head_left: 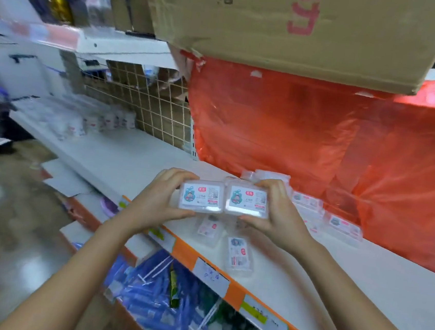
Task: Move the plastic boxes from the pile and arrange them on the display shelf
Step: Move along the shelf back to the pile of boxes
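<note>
Far left I see blurred small packs (102, 122) lined along the back of the white display shelf (131, 161), with a wide bare stretch of shelf board between them and my hands. A wire grid panel (147, 103) stands behind that stretch.

My left hand (165, 202) grips the left plastic box (202, 199), fingers over its top edge and thumb under its lower edge. My right hand (277, 211) grips the right plastic box (247, 201) the same way. The two boxes touch side by side, labels facing me, held above the shelf near its front lip.

Below them two loose boxes (239, 253) lie flat on the shelf close to the orange price rail (188, 253). To the right, the pile of boxes (333, 225) sits against the red plastic sheet (321, 138), which closes off the back. A cardboard carton (292, 25) overhangs from the shelf above. Blue packets (149, 292) fill the shelf beneath.
</note>
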The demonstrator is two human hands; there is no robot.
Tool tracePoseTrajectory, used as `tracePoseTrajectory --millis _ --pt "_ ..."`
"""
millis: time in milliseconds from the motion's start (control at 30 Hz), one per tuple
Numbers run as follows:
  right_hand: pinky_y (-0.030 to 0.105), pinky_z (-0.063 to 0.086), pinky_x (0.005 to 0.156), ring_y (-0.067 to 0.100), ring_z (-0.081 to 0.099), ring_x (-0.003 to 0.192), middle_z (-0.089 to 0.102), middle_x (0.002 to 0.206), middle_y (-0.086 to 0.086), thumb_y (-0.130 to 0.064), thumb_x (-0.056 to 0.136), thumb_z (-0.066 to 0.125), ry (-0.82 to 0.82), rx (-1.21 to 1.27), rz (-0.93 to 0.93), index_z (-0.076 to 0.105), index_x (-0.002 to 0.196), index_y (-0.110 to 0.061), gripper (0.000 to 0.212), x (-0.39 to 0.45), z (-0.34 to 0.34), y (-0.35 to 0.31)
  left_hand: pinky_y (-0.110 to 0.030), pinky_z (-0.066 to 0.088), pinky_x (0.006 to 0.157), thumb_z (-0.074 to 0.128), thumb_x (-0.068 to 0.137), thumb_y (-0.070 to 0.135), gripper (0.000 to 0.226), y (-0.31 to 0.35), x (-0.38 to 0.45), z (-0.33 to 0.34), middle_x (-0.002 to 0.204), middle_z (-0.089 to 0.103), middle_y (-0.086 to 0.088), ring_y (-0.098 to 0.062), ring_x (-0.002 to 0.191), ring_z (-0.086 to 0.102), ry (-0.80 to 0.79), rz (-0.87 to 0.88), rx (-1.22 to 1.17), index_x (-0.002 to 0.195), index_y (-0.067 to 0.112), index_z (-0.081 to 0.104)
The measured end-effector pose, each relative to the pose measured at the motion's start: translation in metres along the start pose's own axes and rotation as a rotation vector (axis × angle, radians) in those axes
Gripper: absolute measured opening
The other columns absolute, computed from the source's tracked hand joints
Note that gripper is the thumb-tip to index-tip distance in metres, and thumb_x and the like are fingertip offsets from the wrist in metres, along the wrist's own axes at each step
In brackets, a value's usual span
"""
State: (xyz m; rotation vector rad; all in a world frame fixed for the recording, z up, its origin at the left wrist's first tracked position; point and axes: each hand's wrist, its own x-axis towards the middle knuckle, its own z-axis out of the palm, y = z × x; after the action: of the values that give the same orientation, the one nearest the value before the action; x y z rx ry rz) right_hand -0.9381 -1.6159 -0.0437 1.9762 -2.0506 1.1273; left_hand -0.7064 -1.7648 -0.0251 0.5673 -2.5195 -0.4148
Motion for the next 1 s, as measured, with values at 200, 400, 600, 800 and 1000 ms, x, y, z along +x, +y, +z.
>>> tracePoseTrajectory --millis 200,400,600,800,1000 --pt "0.016 0.033 0.074 0.000 0.041 0.099 0.042 0.111 -0.005 -0.061 0.070 0.061 -0.060 0.103 -0.157 0.047 0.116 -0.008 0.071 0.067 0.071 -0.068 -0.008 0.032 0.091 0.061 0.066 0.058 0.072 -0.065 -0.052 -0.077 0.118 0.049 0.010 -0.005 0.109 0.044 0.055 -0.108 0.075 0.124 0.016 0.054" --pt "0.017 0.035 0.076 0.007 0.047 0.101 0.042 0.111 -0.004 -0.061 0.070 0.059 -0.080 0.172 -0.271 0.047 0.118 -0.009 0.072 0.126 0.156 -0.143 -0.006 0.031 0.090 0.061 0.067 0.060 0.073 -0.139 -0.107 -0.149 0.119 0.051 0.008 -0.004 0.108 0.045 0.098 -0.243 0.149 0.125 0.017 0.053" --pt "0.026 0.043 0.080 0.011 0.050 0.098 0.043 0.114 -0.004 -0.068 0.067 0.054 -0.106 0.222 -0.282 0.047 0.119 -0.011 0.078 0.179 0.235 -0.203 -0.032 0.042 0.094 0.077 0.071 0.040 0.059 -0.218 -0.141 -0.199 0.117 0.055 0.005 -0.012 0.108 0.048 0.164 -0.304 0.183 0.121 0.021 0.053" --pt "0.025 0.041 0.080 0.010 0.049 0.103 0.045 0.119 -0.001 -0.065 0.069 0.059 -0.193 0.236 -0.319 0.044 0.122 -0.013 0.075 0.228 0.305 -0.238 -0.030 0.039 0.092 0.063 0.070 0.058 0.069 -0.283 -0.161 -0.234 0.117 0.058 0.000 -0.013 0.107 0.051 0.190 -0.360 0.173 0.120 0.012 0.057" --pt "0.023 0.037 0.081 0.013 0.048 0.106 0.046 0.121 0.003 -0.056 0.072 0.068 -0.216 0.223 -0.354 0.046 0.123 -0.010 0.073 0.289 0.371 -0.263 -0.026 0.037 0.092 0.061 0.067 0.062 0.078 -0.360 -0.164 -0.262 0.113 0.049 0.008 -0.006 0.105 0.045 0.221 -0.425 0.184 0.125 0.010 0.054"
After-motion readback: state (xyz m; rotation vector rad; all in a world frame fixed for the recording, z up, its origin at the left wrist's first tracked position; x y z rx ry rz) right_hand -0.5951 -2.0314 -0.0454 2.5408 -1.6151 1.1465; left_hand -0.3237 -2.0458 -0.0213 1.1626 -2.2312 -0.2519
